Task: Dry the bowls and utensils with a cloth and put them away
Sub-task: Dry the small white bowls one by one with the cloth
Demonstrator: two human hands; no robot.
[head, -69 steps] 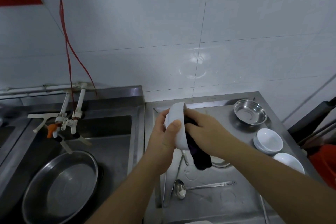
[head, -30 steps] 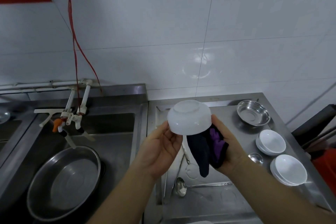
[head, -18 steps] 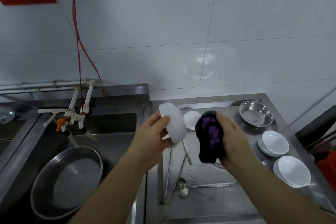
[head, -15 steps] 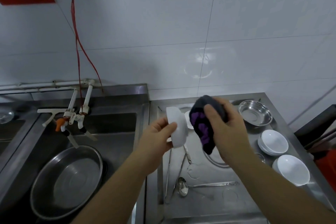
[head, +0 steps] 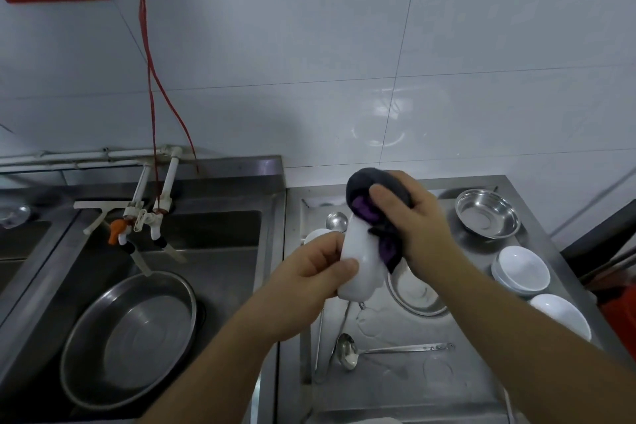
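Gripping the white bowl (head: 358, 262) on edge in our left hand (head: 309, 272), we hide its far side. Our right hand (head: 416, 227) clutches the dark cloth (head: 371, 203) against its unseen inside.

Cool, even light fills the scene. A soft bright patch of glare sits on the glossy wall tiles (head: 378, 138) (its source is out of view). The steel surface (head: 395, 385) gleams dully. Straight tile lines bow near the edges, and the hands look slightly soft.
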